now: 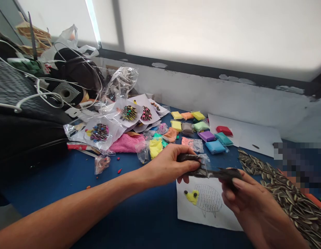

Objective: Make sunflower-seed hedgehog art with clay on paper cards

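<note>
My left hand is closed round a clear plastic packet of dark modelling clay. From the packet's mouth a thin neck of the dark clay stretches across to my right hand, whose thumb and fingers pinch its other end. Just below both hands lies a white sheet with a drawn hedgehog. Yellow clay covers the hedgehog's face, with dark dots for eye and nose. My right hand hides part of the sheet's right side.
Colourful clay packets lie behind my hands. Striped sunflower seeds are heaped at the right. Finished seed hedgehogs on paper, a pink cloth and a black bag with white cables occupy the left. A white sheet lies by the wall.
</note>
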Motion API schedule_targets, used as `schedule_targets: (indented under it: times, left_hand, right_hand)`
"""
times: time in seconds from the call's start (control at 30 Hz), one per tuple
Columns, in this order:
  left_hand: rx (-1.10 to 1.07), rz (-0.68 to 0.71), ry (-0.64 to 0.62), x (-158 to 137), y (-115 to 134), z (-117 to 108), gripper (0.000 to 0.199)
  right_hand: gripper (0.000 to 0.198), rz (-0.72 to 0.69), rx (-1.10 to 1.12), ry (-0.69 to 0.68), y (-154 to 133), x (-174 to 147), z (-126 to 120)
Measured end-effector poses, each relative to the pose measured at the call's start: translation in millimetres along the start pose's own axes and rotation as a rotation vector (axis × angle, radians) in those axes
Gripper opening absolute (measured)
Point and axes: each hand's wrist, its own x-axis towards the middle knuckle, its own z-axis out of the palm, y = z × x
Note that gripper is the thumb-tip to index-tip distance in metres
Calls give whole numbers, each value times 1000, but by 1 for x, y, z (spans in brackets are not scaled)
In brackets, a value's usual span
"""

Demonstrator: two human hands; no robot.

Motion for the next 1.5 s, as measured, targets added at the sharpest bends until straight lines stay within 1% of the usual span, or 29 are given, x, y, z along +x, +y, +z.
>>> schedule_targets:
  times: [0.07, 0.13, 0.17, 0.3, 0.4, 0.5, 0.57, 0.63, 0.77, 0.83, 0.93, 1.07, 1.13, 1.23, 1.3, 1.37, 1.43, 1.5]
  left_hand:
    - [2, 0, -14, -1, 0, 0, 12]
    - [-16, -4, -29, -2, 0, 1, 25]
    - [-12, -1, -31, -3, -1, 2, 28]
    - [108, 44, -25, -7, -3, 6, 23]
    - [191, 72, -34, -9, -4, 8, 21]
    - [179, 61, -9, -8, -3, 8, 19]
    - [108, 13, 13, -6, -3, 7, 19]
    - [51, -30, 21, -3, -2, 4, 19]
    - [24, -51, 44, 1, 0, -1, 14]
    - [15, -61, 44, 1, 1, -3, 13]
    - [17, -74, 17, 1, 3, -2, 13]
    - [54, -65, 3, 2, 0, 0, 12]
    - [86, -40, 29, 3, -3, 0, 17]
    - [164, 23, 91, 5, -7, -2, 28]
    - [239, 60, 115, 5, -9, -4, 24]
    - [322, 88, 127, 5, -11, -5, 17]
    - [398, 110, 134, 6, -12, -5, 18]
    - [464, 127, 142, 9, -13, -4, 22]
  right_hand:
    - [30, 18, -18, -41, -2, 1, 0]
    - [33, 40, -96, -81, 0, 1, 0]
    - [34, 49, -151, -94, 2, 0, -1]
    - [40, 27, -334, -86, 8, -2, -4]
    - [38, 17, -408, -47, 10, -1, -5]
    - [43, -10, -435, -16, 9, 1, -7]
    - [40, -17, -408, 8, 7, 3, -8]
    - [35, 18, -307, 3, 4, 3, -10]
    - [28, 176, -36, -100, -4, 0, -10]
    - [31, 197, 18, -131, -7, -1, -9]
    - [32, 172, -25, -114, -6, 0, -7]
    - [33, 148, -153, -77, 0, 3, -7]
    - [36, 133, -142, -63, -1, 3, -8]
    - [39, 144, -28, -33, -9, 2, -9]
    - [38, 166, -16, -3, -14, 2, -9]
    - [37, 156, -53, 24, -16, 3, -9]
    - [40, 136, -85, 10, -15, 4, -9]
    - [41, 148, -93, -58, -12, 4, -9]
